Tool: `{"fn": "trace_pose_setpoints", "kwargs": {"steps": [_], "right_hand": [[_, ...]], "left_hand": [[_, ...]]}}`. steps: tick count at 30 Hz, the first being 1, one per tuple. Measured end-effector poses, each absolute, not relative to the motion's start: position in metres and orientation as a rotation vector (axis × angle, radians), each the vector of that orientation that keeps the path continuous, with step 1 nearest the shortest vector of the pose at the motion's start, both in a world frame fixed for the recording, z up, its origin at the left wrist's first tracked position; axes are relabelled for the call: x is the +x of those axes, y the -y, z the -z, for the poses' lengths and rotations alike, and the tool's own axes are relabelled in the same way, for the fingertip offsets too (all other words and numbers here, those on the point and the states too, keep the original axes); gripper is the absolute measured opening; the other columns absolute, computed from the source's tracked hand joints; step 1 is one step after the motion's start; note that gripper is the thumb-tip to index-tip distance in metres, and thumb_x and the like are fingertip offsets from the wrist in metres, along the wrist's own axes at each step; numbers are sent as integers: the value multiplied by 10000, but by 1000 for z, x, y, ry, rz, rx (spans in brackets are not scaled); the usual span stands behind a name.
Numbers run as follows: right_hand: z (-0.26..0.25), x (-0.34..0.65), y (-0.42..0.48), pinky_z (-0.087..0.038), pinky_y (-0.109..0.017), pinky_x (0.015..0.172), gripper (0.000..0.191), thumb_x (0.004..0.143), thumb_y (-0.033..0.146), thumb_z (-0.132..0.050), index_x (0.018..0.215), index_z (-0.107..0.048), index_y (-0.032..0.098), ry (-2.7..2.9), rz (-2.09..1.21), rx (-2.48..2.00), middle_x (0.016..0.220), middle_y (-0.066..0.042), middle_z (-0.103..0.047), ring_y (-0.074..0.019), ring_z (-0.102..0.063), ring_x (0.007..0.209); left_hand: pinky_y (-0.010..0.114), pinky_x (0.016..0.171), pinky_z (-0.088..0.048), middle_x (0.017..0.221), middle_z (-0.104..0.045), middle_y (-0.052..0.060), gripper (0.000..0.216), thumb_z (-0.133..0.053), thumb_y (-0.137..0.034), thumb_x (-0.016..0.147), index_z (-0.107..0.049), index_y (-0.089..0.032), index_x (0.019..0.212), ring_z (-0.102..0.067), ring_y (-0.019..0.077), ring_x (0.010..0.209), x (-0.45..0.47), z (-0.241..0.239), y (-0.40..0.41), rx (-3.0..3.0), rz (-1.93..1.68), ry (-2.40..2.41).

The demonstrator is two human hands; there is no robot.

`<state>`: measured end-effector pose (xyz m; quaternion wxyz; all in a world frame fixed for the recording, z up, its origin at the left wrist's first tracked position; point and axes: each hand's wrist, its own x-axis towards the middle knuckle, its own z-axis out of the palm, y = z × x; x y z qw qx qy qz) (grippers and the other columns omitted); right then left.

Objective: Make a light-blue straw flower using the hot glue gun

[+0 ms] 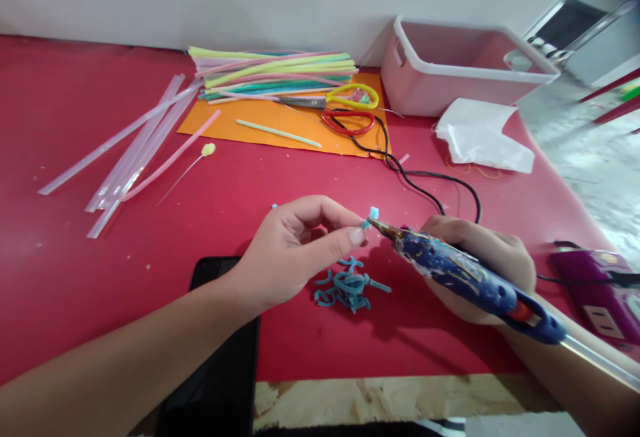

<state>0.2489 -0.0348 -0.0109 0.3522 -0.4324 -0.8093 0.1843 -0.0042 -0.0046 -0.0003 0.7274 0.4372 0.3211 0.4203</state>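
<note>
A tiny blue straw piece (373, 214) was pinched between the thumb and forefinger of the left hand (295, 250), raised off the red table (75, 277) so that its end stood free of the fingers. The nozzle of the blue glue gun (465, 274) met that end, and the right hand (480, 260) was wrapped closed around the gun's body, tilting it up and leftward toward the piece; holding the piece at its far end probably kept the fingertips away from the hot tip. Just below and between both hands lay a small heap of curled blue pieces (347, 287), within easy reach. The gun's black cord (425, 177) ran away beyond the right hand. Under the left forearm lay a dark phone (220, 357). Further off beyond the hands were scissors (335, 99) on orange paper (260, 124), coloured straws (275, 70), clear glue sticks (135, 150) and a pink tub (460, 64).
</note>
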Motion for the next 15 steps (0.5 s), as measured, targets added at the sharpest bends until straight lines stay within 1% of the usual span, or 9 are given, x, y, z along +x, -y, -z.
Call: {"fn": "trace_pose_setpoints", "kwargs": {"steps": [3, 6, 10, 13, 15], "right_hand": [[11, 250, 33, -473, -251, 539, 200, 774, 150, -671, 929, -579, 236, 2113, -475, -1094, 743, 12, -634, -120, -579, 585], [10, 251, 30, -478, -258, 543, 200, 797, 145, -654, 959, -579, 235, 2149, -503, -1025, 735, 8, -618, -130, -586, 597], [8, 250, 31, -478, -254, 554, 197, 817, 101, -632, 954, -577, 231, 2151, -501, -1010, 742, 4, -614, -122, -582, 599], [8, 248, 32, -481, -260, 554, 206, 800, 75, -629, 921, -579, 234, 2087, -453, -1019, 732, 10, -605, -125, -590, 593], [9, 247, 33, -484, -272, 542, 210, 781, 91, -638, 920, -580, 238, 2057, -397, -1027, 725, 10, -605, -140, -607, 597]], "left_hand": [[209, 662, -557, 747, -765, -2, 112, -818, -250, 790, -728, -186, 770, -704, 117, 698, -4, 0, 5, 982, -922, -778], [215, 651, -554, 736, -756, 0, 120, -827, -258, 773, -731, -187, 768, -701, 124, 696, -4, -1, 5, 999, -921, -817], [197, 662, -549, 743, -763, -10, 88, -811, -239, 793, -736, -197, 775, -701, 108, 705, -4, -1, 4, 1009, -933, -777], [187, 651, -539, 737, -756, -15, 94, -813, -235, 792, -732, -198, 761, -683, 98, 690, -4, -1, 4, 1017, -932, -792], [191, 632, -533, 723, -745, -15, 105, -822, -248, 782, -734, -195, 760, -669, 98, 666, -4, -1, 4, 1018, -931, -813]]}}
